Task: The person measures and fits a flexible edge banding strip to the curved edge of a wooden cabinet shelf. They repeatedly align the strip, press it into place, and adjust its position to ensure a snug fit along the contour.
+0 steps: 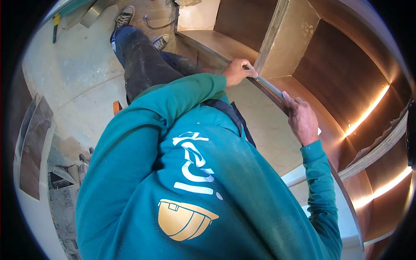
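Observation:
A long, narrow grey bar (271, 87), possibly a file, lies along the front edge of a brown wooden shelf (312, 97). My left hand (238, 71) pinches its far end between thumb and fingers. Around the nearer end my right hand (302, 119) is closed, with the forefinger stretched along the bar. My right hand hides that end, so I cannot tell whether it has a handle. The bar seems to touch the shelf edge.
Brown cabinet compartments with an upright divider (281, 43) and lit light strips (368, 110) stand at the right. A yellow-and-black tool (56, 28) lies at the far left. Flat panels (37, 149) lean at the left. A cable (160, 26) lies near my shoes (125, 17).

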A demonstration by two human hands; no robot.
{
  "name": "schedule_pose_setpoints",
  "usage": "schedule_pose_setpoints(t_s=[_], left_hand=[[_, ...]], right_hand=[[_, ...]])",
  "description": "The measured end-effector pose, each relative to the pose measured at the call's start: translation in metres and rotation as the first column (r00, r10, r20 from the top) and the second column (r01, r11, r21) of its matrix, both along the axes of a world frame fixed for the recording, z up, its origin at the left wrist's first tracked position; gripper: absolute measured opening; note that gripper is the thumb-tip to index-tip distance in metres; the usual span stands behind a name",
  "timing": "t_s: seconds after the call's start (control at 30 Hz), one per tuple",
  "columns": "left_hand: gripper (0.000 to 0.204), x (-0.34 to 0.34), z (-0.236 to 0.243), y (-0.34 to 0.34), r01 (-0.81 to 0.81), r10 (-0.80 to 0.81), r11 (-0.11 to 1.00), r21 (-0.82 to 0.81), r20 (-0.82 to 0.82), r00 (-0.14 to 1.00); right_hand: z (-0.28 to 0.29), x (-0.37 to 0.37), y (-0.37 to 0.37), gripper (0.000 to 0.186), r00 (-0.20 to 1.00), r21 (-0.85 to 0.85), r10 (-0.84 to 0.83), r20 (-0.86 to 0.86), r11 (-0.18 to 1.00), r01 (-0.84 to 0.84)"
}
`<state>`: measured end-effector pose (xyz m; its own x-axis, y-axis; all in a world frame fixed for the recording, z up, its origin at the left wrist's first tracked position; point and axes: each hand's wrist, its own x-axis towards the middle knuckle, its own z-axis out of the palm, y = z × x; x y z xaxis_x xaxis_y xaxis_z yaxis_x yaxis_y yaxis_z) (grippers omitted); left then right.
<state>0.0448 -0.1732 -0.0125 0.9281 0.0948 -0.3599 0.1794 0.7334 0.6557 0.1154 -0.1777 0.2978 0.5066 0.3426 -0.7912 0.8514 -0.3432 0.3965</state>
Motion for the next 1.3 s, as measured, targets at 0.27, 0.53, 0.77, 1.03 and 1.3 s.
schedule_pose_setpoints(t_s=[0.27, 0.53, 0.77, 1.03, 1.3], left_hand=[[0.022, -0.005, -0.014, -0.012, -0.006, 0.005, 0.999, -0.044, -0.038, 0.999], [0.024, 0.003, -0.007, -0.002, -0.032, 0.032, 0.999, 0.003, 0.015, 0.999], [0.023, -0.002, -0.004, 0.000, 0.078, -0.079, 0.997, 0.025, 0.037, 0.996], [0.025, -0.002, -0.011, -0.004, 0.001, -0.009, 0.998, 0.063, 0.128, 0.992], [0.022, -0.003, -0.016, -0.007, -0.025, 0.014, 0.996, 0.083, 0.137, 0.991]], right_hand=[[-0.012, 0.004, -0.008, 0.052, 1.000, -0.002, 0.022, 0.016, 1.000, -0.022], [-0.003, 0.008, -0.007, 0.047, 0.999, 0.053, -0.043, 0.000, 0.998, 0.043], [0.000, 0.007, -0.006, 0.048, 1.000, 0.027, -0.012, -0.019, 1.000, 0.012], [-0.001, 0.009, -0.003, 0.043, 0.998, 0.059, -0.054, -0.038, 0.997, 0.057], [-0.007, 0.013, -0.008, 0.044, 0.999, 0.021, -0.019, -0.047, 1.000, 0.020]])
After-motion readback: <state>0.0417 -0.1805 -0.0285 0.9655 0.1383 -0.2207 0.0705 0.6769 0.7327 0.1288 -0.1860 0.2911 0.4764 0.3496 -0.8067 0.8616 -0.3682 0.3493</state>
